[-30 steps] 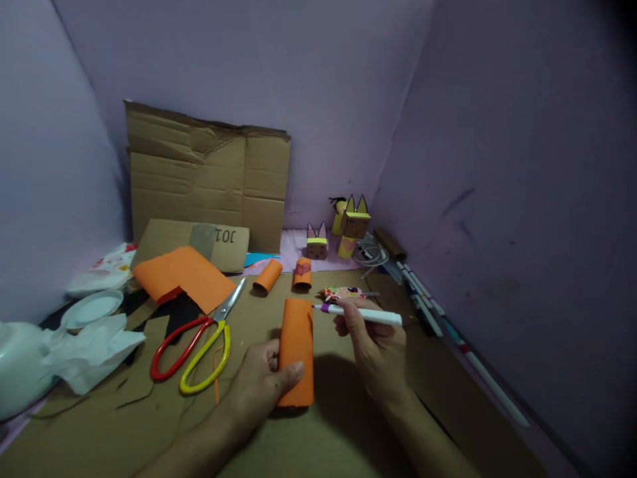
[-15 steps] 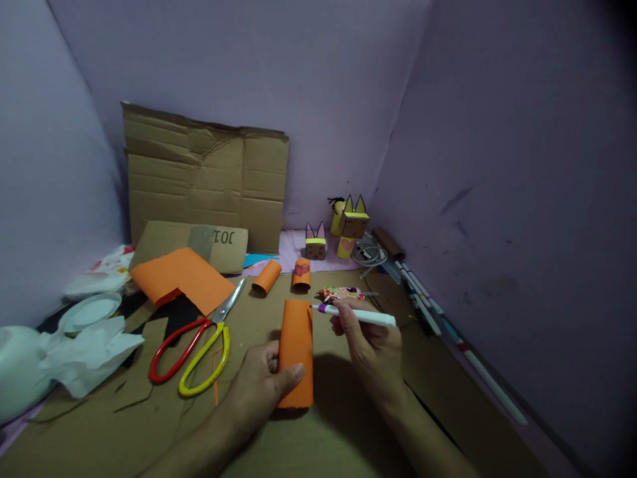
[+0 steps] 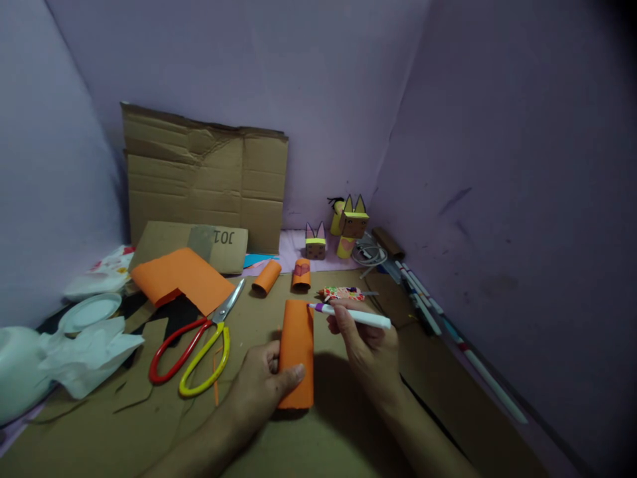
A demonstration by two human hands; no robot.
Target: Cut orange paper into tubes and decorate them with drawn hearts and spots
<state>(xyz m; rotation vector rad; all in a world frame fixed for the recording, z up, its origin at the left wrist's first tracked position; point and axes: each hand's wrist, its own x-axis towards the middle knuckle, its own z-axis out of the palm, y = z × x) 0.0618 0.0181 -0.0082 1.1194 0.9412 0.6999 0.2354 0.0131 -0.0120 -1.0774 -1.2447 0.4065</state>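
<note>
My left hand (image 3: pixel 266 382) grips the lower left part of a long orange paper tube (image 3: pixel 297 338), its thumb lying across the front. Between the fingers and thumb of my right hand (image 3: pixel 365 345) is a white marker (image 3: pixel 358 317) with a purple collar. The marker's tip is at the tube's upper right edge; whether it touches the paper I cannot tell. Beyond them lie a short orange tube (image 3: pixel 267 277) and another orange tube with a heart (image 3: pixel 301 275). Scissors with red and yellow handles (image 3: pixel 219 325) rest open to the left.
Orange paper (image 3: pixel 184 275) lies at the left, near crumpled tissue (image 3: pixel 94 355) and a white lid (image 3: pixel 93 312). Cardboard (image 3: pixel 209 179) leans on the back wall. Eared paper figures (image 3: pixel 353 226) stand behind a patterned cutter (image 3: pixel 343 293). Several markers (image 3: pixel 421 305) line the right wall.
My right hand has shifted slightly left, bringing the marker tip over the tube's upper right edge. The left hand and the tube have barely moved.
</note>
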